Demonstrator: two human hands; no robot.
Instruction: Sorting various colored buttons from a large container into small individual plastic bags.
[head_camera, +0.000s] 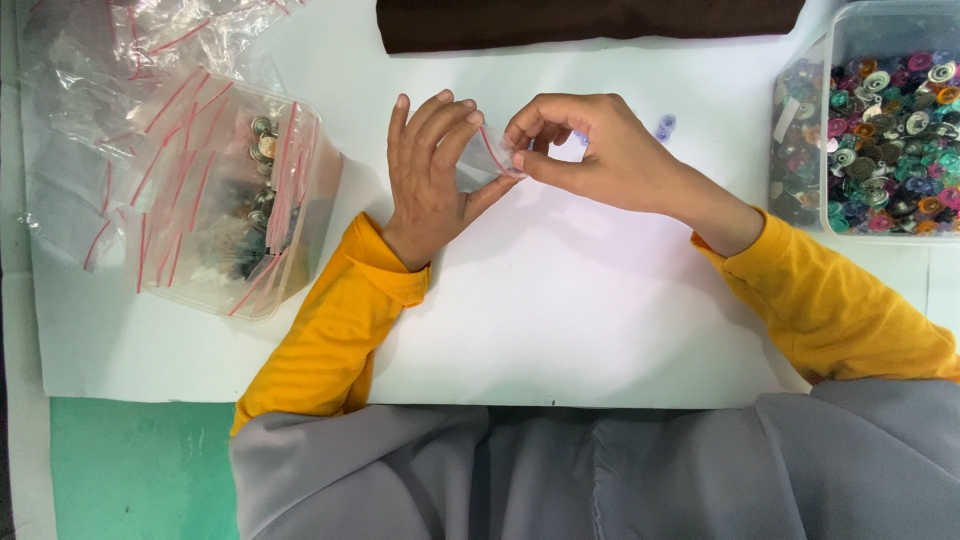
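Observation:
My left hand (430, 175) and my right hand (590, 145) meet above the white sheet (560, 300), both pinching one small clear zip bag (487, 157) with a red strip along its mouth. The left fingers hold the bag from the left, thumb under it. My right thumb and forefinger grip its right edge. Two small bluish round pieces (664, 127) lie on the sheet just behind my right hand. Both sleeves are yellow.
A clear tub (300, 215) at left holds filled red-striped zip bags, with loose bags (90, 120) beside it. A clear box (890, 30) of several colourful round pieces stands at the right. A dark brown cloth (590, 20) lies along the far edge.

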